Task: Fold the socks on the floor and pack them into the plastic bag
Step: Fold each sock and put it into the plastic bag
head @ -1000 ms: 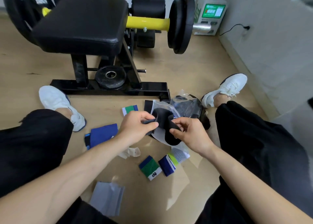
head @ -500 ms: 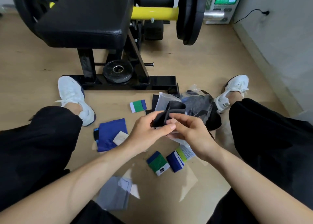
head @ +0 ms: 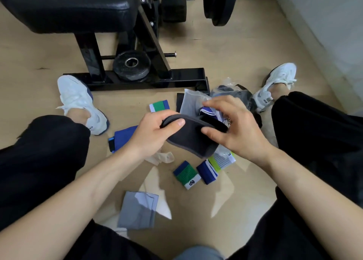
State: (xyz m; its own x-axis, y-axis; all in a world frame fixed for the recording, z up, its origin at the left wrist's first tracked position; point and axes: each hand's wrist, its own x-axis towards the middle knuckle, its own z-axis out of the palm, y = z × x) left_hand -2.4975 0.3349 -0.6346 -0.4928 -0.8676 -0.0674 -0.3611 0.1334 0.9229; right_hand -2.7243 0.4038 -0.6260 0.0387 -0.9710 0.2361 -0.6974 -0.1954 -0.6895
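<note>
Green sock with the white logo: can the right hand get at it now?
Likely yes, once freed: the green sock lies uncovered nearby, but the right hand holds the dark sock.

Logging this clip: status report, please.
Left hand and right hand both gripping the dark sock. Plastic bag lies just beyond. Nothing blocking.
</note>
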